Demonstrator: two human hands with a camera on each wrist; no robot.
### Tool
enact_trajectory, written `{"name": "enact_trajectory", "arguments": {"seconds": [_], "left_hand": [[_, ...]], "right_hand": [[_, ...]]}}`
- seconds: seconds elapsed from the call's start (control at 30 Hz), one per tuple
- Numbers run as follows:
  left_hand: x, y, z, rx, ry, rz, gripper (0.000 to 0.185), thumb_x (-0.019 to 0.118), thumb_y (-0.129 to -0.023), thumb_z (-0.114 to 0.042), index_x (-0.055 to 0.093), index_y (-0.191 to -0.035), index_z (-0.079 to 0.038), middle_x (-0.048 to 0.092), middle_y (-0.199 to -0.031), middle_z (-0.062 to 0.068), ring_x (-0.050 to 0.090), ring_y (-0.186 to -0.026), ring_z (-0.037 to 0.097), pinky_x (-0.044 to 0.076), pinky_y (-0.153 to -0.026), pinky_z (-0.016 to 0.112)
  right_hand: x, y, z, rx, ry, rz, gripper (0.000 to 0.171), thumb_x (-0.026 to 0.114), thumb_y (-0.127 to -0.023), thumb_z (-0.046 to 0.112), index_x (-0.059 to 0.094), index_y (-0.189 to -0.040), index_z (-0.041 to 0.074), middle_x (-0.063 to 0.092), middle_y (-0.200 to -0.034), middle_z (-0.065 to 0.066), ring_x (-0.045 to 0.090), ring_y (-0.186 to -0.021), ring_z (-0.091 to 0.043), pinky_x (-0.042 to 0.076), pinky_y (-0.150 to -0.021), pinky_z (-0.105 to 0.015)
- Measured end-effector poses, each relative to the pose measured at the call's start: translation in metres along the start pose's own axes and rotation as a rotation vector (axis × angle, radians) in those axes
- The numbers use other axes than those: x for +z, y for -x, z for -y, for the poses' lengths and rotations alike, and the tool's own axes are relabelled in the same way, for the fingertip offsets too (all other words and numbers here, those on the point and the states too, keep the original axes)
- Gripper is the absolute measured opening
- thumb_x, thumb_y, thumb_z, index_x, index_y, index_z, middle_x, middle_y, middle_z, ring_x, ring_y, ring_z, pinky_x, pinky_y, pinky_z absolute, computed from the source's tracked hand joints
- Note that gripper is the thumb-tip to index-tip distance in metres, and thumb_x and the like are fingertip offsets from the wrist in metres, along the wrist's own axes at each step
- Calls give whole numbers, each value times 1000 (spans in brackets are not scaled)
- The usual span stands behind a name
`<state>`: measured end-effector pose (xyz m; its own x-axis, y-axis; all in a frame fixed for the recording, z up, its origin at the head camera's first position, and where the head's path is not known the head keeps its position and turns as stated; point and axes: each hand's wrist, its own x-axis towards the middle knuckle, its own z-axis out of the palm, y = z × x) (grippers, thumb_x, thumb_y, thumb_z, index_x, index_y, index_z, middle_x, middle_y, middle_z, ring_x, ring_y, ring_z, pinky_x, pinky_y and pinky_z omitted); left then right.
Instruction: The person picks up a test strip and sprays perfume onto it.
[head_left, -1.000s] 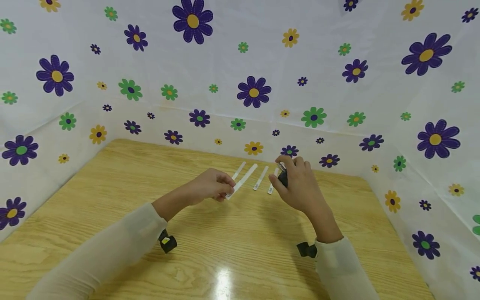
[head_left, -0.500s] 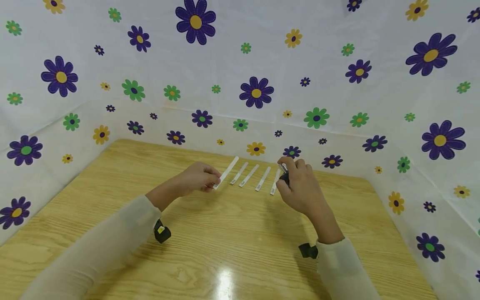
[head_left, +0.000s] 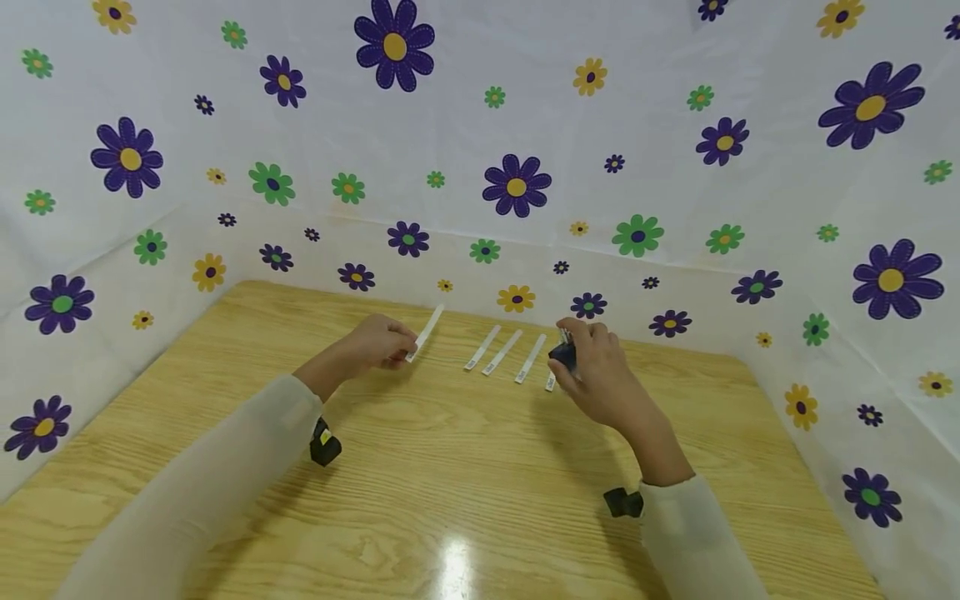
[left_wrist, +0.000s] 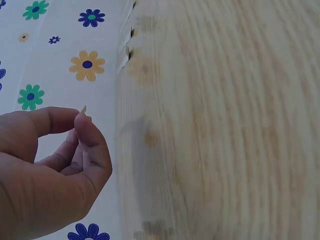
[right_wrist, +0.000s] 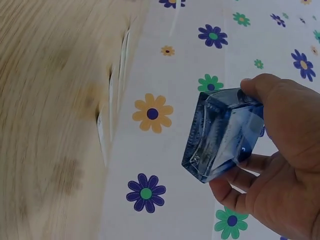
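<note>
Between thumb and fingers, my left hand (head_left: pixel 375 343) pinches the lower end of a white paper strip (head_left: pixel 429 327), slanting up towards the back wall. In the left wrist view only the strip's tip (left_wrist: pixel 84 109) shows above the pinch. My right hand (head_left: pixel 603 371) grips a blue glass perfume bottle (right_wrist: pixel 220 137), tilted, with a finger over its silvery top in the head view. Several similar paper strips (head_left: pixel 529 360) lie slanted in a row on the table between the hands. The rightmost strip (head_left: pixel 551 381) is partly hidden behind the bottle and right hand.
The wood-grain table (head_left: pixel 420 475) ends at a white flower-print cloth (head_left: pixel 450 125) that rises behind it and on both sides. Black devices (head_left: pixel 325 448) sit at the wrists. The strips lie near the table's back edge.
My left hand has moved left and slightly back with its strip, away from the row. My right hand stays near the same spot, with the bottle turned slightly.
</note>
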<state>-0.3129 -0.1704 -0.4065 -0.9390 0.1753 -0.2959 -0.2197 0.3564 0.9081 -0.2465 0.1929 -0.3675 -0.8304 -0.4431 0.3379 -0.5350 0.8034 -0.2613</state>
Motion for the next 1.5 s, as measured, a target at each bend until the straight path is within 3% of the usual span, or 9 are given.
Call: {"name": "enact_trajectory", "arguments": {"seconds": [0.43, 0.67, 0.93, 1.3, 1.5], "left_hand": [[-8, -14, 2, -24, -73, 21, 32, 63, -100, -7, 63, -128, 8, 64, -99, 14, 58, -75, 18, 54, -67, 26], [-9, -22, 1, -44, -49, 17, 29, 64, -99, -4, 64, -126, 8, 64, -100, 14, 59, -75, 17, 55, -68, 26], [-7, -26, -1, -47, -15, 37, 27, 64, -99, -2, 63, -122, 10, 63, -98, 14, 59, -74, 17, 56, -70, 26], [-3, -27, 0, -33, -47, 66, 27, 67, -97, 0, 66, -121, 11, 68, -94, 15, 62, -69, 16, 56, -65, 25], [-1, -27, 1, -69, -58, 74, 22, 67, -97, 1, 68, -117, 8, 68, -94, 15, 61, -69, 16, 56, -65, 24]], "right_hand": [[-3, -3, -30, -31, -52, 54, 54, 75, -95, 14, 45, -139, 6, 49, -134, -30, 50, -123, -48, 49, -98, -61], [-6, -7, -51, -30, -149, 67, 57, 79, -91, 11, 48, -138, 3, 52, -137, -25, 52, -128, -45, 48, -102, -61], [-2, -8, -79, 113, -405, 116, 59, 79, -90, 7, 47, -139, 9, 53, -143, -22, 54, -129, -48, 48, -103, -59], [-4, -10, -95, 245, -624, 88, 57, 82, -86, 3, 55, -135, 6, 54, -145, -24, 52, -134, -45, 50, -101, -55], [-1, -13, -103, 264, -711, 73, 57, 81, -86, -1, 55, -136, 4, 51, -147, -23, 51, -135, -42, 56, -95, -39]]}}
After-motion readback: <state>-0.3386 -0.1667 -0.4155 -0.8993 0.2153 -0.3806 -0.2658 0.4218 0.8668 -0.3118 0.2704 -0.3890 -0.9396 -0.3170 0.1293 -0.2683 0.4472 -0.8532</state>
